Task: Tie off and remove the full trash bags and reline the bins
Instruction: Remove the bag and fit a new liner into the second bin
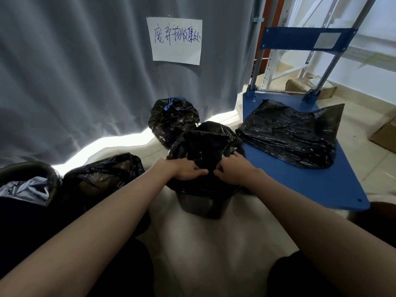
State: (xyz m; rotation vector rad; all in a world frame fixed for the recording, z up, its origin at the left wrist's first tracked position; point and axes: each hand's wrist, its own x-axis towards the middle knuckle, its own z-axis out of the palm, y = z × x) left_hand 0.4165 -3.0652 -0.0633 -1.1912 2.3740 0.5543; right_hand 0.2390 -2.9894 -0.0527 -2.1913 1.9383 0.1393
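Note:
A small dark bin (203, 205) stands on the floor in front of me with a black trash bag (205, 146) draped over its top. My left hand (186, 168) and my right hand (234, 169) both pinch the bag's plastic at the near rim, close together. Behind the bin lies a full black bag (173, 121) tied with a blue drawstring. To the left sits another black bag (102, 176) and a bin (25, 168) holding a grey-blue liner.
A blue platform cart (310, 183) stands to the right, with a pile of flat black bags (289, 133) on its deck. A grey curtain (85, 71) with a handwritten paper sign (176, 40) hangs behind. Cardboard boxes (383, 136) lie at the far right.

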